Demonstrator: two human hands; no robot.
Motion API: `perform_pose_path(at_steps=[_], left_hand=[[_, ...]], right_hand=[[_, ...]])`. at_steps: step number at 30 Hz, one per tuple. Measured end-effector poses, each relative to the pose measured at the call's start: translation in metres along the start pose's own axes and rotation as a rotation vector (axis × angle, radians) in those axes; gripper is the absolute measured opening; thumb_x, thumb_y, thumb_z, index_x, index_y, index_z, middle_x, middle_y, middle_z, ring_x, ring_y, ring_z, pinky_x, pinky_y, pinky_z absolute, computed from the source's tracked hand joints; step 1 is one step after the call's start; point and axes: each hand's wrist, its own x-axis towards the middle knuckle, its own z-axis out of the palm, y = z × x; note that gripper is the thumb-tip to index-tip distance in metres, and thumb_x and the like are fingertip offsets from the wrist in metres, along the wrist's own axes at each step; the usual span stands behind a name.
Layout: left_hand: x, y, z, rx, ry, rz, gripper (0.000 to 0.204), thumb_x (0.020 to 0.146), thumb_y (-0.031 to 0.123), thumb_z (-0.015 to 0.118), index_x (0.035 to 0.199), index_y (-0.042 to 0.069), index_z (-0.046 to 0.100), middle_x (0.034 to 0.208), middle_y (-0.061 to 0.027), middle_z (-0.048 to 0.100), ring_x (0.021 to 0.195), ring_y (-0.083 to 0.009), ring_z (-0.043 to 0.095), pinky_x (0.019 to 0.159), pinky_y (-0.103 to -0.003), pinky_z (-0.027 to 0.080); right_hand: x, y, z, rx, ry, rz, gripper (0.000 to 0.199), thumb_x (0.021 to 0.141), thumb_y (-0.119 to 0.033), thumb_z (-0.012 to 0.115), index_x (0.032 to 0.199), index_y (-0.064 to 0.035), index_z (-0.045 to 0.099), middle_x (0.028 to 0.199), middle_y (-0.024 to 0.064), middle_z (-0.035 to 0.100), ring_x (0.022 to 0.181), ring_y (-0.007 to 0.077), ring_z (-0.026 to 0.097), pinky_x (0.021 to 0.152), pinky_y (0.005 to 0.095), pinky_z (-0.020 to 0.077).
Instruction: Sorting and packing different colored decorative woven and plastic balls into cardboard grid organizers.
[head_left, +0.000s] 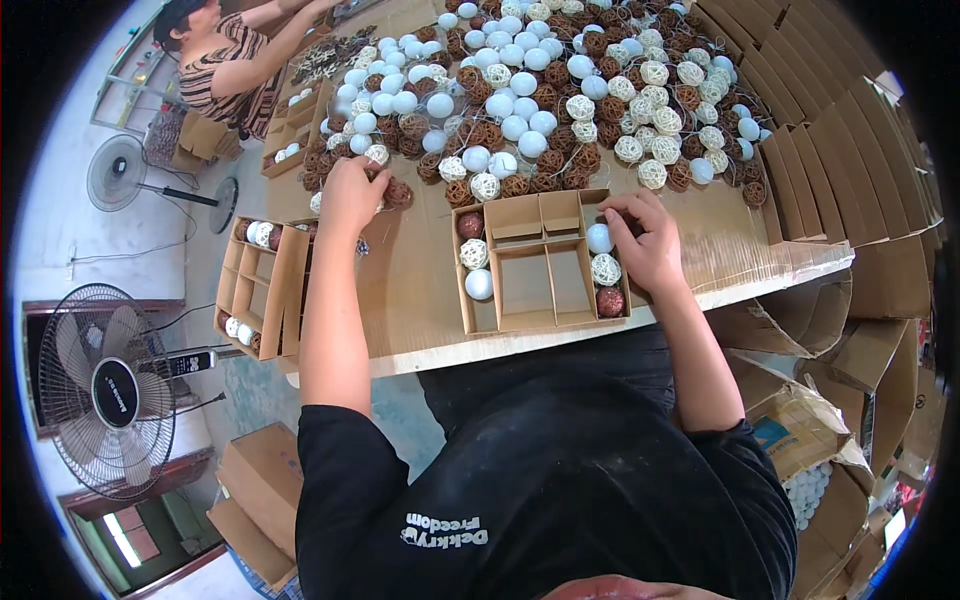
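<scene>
A divided cardboard box lies near the table's front edge. Its left column holds a dark red-brown ball, a cream woven ball and a white ball. In the right column sit a pale white ball, a white woven ball and a glittery brown ball. My right hand is bent over the box's far right corner, thumb and forefinger close together; whatever is between them is hidden. My left hand reaches down beside brown woven balls at the pile's left edge, its fingertips mostly hidden.
A big pile of white, cream and brown balls with wires covers the far table. Another partly filled divided box stands at the left. Nested cardboard trays line the right. A co-worker reaches over the far left; fans stand left.
</scene>
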Motion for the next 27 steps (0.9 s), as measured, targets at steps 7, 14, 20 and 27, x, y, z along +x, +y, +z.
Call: perform_pose_path(at_steps=[7, 14, 20, 27], left_hand=[[-0.005, -0.002, -0.015, -0.060, -0.072, -0.086, 0.037, 0.092, 0.035, 0.074, 0.100, 0.000, 0.078, 0.103, -0.0263, 0.074, 0.099, -0.0410, 0.071, 0.086, -0.050, 0.056], [-0.021, 0.005, -0.009, 0.101, -0.110, -0.059, 0.045, 0.091, 0.040, 0.076, 0.102, -0.004, 0.076, 0.096, -0.0267, 0.074, 0.093, -0.0425, 0.072, 0.084, -0.050, 0.056], [-0.022, 0.003, -0.022, -0.072, -0.012, -0.048, 0.044, 0.091, 0.039, 0.078, 0.105, -0.003, 0.075, 0.101, -0.0248, 0.074, 0.096, -0.0387, 0.072, 0.086, -0.045, 0.055], [-0.048, 0.050, -0.066, -1.273, 0.017, 0.041, 0.031, 0.101, 0.024, 0.073, 0.122, 0.000, 0.072, 0.100, 0.0001, 0.072, 0.081, -0.0054, 0.059, 0.071, -0.022, 0.048]], right_hand=[[0.000, 0.002, 0.000, -0.017, 0.000, -0.014, 0.012, 0.095, -0.014, 0.071, 0.103, -0.0075, 0.077, 0.094, 0.0099, 0.067, 0.079, 0.0265, 0.065, 0.070, 0.0357, 0.0512], [0.001, -0.003, -0.001, 0.003, -0.001, -0.003, 0.012, 0.095, -0.013, 0.071, 0.103, -0.0070, 0.076, 0.096, 0.0097, 0.067, 0.080, 0.0267, 0.066, 0.071, 0.0356, 0.0515], [0.001, -0.004, 0.001, -0.005, -0.006, -0.010, 0.013, 0.094, -0.013, 0.071, 0.104, -0.0070, 0.077, 0.097, 0.0106, 0.068, 0.082, 0.0276, 0.066, 0.073, 0.0359, 0.0521], [0.003, 0.008, -0.001, 0.401, 0.102, 0.258, 0.016, 0.104, -0.012, 0.066, 0.113, -0.0006, 0.072, 0.095, 0.0000, 0.070, 0.084, 0.0063, 0.061, 0.076, 0.0246, 0.0509]])
